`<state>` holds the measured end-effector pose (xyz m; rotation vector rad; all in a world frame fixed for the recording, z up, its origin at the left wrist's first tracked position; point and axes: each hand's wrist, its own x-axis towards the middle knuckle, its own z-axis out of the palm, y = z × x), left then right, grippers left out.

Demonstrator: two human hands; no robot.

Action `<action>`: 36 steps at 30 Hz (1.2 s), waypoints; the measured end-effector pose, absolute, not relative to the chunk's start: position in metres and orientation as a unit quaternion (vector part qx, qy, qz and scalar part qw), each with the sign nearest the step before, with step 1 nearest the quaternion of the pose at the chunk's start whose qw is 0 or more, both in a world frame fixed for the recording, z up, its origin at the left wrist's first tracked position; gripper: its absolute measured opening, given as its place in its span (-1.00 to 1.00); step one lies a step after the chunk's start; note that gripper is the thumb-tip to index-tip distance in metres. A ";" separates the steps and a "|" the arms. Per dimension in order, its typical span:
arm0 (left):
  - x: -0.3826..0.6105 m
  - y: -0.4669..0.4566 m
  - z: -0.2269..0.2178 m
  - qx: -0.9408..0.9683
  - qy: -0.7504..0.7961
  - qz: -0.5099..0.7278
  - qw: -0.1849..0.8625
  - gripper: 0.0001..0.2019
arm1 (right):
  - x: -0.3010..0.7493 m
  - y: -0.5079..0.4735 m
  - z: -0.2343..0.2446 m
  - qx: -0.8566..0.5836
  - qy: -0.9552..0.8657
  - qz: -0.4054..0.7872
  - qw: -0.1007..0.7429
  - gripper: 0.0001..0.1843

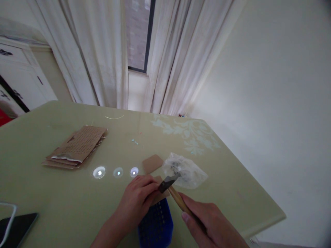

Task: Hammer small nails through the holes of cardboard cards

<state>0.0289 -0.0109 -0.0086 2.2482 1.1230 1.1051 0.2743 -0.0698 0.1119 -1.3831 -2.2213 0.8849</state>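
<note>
My right hand (207, 220) is wrapped round the wooden handle of a small hammer (173, 189), whose dark metal head points left over a piece of cardboard (161, 196). My left hand (138, 199) is closed, its fingers pressed on that cardboard just left of the hammer head; I cannot make out anything small pinched in them. The cardboard lies on top of a blue perforated basket (156, 225) at the near edge of the table (232, 193). A second small cardboard square (152, 163) lies just beyond my left hand.
A clear plastic bag (187, 172) with small metal bits lies right of the hammer head. A stack of perforated cardboard sheets (76, 148) sits at the left. A dark phone with a white cable (15, 225) is at the near left corner. Curtains and a wall stand behind.
</note>
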 end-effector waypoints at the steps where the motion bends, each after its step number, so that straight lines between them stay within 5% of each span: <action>1: 0.029 -0.011 -0.009 0.803 0.401 0.394 0.196 -0.79 | 0.273 -0.068 0.112 -0.488 -0.796 0.308 0.183 -0.52; 21: 0.032 -0.013 -0.005 0.786 0.434 0.367 0.245 -0.88 | 0.273 -0.077 0.095 -0.511 -0.789 0.279 0.196 -0.55; 27: 0.031 -0.014 -0.011 0.761 0.470 0.362 0.262 -0.36 | 0.268 -0.074 0.084 -0.504 -0.787 0.300 0.190 -0.51; 36: 0.032 -0.013 -0.010 0.759 0.473 0.351 0.278 -0.34 | 0.266 -0.073 0.074 -0.500 -0.797 0.278 0.192 -0.49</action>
